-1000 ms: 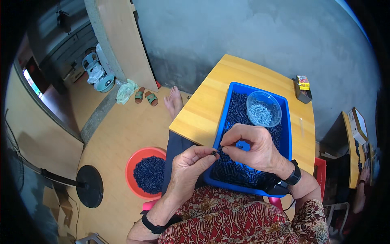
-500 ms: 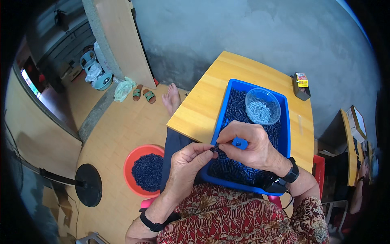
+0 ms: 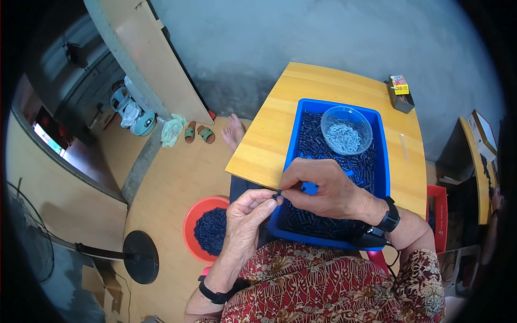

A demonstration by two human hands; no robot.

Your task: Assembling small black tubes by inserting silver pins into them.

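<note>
The scene is evenly and brightly lit by soft daylight, with only faint shadows cast beneath the wooden table [image 3: 344,102], while straight edges are bent by fisheye distortion and the corners are swallowed by black vignetting.

We noted a small dark box with a yellow and red label [image 3: 399,92] near the far right corner of the wooden table [image 3: 301,102]. On the floor, a pair of green sandals [image 3: 197,133] lay beside a crumpled green bag [image 3: 171,130]. A black fan base [image 3: 141,257] stood at lower left. A red crate [image 3: 439,215] sat right of the table.
</note>
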